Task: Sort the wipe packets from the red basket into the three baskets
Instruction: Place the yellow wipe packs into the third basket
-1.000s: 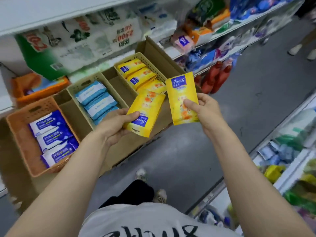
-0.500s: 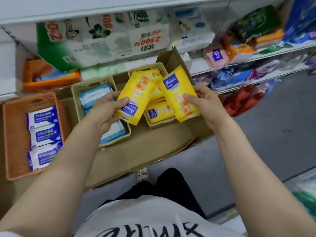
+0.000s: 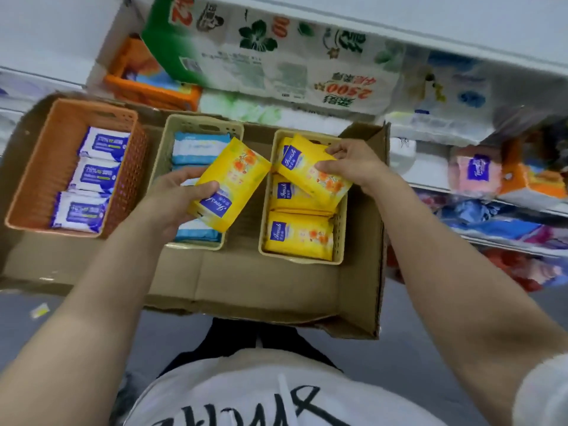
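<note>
The fingers point(image 3: 333, 155) of the right hand point(image 3: 353, 162) were clamped on a yellow wipe packet point(image 3: 313, 172), thumb on its top face and the other fingers at its far edge. That packet lay tilted over the right beige basket point(image 3: 339, 232), its lower part resting on the yellow packets already inside. Two of those showed clearly, one in the middle point(image 3: 290, 195) and one at the near end point(image 3: 299, 236), both flat with their blue labels to the left; another was partly hidden at the far end.

The left hand point(image 3: 176, 199) was closed on a second yellow packet point(image 3: 230, 184), thumb across the blue label at its near end and the fingers underneath. This packet was held at an angle above the gap between the two beige baskets, its far corner close to the rim of the right one; whether it touched the rim could not be told.

The middle beige basket point(image 3: 201, 126) held light blue packets point(image 3: 199, 147), partly covered by the left hand. The orange basket point(image 3: 40, 161) on the left held three white and blue packets point(image 3: 95, 175) in a row. All three baskets sat side by side in a flattened cardboard box point(image 3: 261, 287), which stood in front of store shelves point(image 3: 461, 139) stocked with tissue packs. The person's white printed shirt point(image 3: 276, 395) filled the bottom of the view.
</note>
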A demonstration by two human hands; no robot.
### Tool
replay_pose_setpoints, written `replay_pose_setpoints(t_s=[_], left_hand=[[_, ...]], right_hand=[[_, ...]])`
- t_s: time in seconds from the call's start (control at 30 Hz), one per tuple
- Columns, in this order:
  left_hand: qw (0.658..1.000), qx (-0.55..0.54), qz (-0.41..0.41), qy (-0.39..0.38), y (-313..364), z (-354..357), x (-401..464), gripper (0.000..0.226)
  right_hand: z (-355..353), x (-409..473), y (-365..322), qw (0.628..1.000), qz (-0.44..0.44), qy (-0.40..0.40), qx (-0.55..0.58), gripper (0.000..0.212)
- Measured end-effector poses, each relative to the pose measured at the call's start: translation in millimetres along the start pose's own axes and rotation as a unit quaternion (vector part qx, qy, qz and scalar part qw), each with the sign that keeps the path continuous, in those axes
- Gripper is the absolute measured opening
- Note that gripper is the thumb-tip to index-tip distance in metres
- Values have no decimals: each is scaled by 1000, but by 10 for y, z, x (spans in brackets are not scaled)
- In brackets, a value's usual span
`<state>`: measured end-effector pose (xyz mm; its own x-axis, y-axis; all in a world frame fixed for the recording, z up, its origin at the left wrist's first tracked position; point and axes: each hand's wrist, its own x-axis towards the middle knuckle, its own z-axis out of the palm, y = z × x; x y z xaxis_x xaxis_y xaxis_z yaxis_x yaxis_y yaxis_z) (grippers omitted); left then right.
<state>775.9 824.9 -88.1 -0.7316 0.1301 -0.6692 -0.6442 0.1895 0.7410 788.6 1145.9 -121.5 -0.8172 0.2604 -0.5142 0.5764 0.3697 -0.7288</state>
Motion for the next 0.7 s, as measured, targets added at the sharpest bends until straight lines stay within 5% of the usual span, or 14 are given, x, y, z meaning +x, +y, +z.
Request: replay_pose_setpoints(t_s=[0.33, 0.47, 0.7], left_hand=[[999, -31, -19, 39, -85, 37, 165, 38], [999, -13, -24, 24, -34, 109, 281, 40], [993, 80, -55, -64, 59, 227, 489, 41]], right_hand=[[-17, 806, -183, 975, -55, -83, -197, 45], [-3, 865, -174, 942, -134, -41, -304, 41], [195, 781, 70, 948, -148, 20, -283, 57]])
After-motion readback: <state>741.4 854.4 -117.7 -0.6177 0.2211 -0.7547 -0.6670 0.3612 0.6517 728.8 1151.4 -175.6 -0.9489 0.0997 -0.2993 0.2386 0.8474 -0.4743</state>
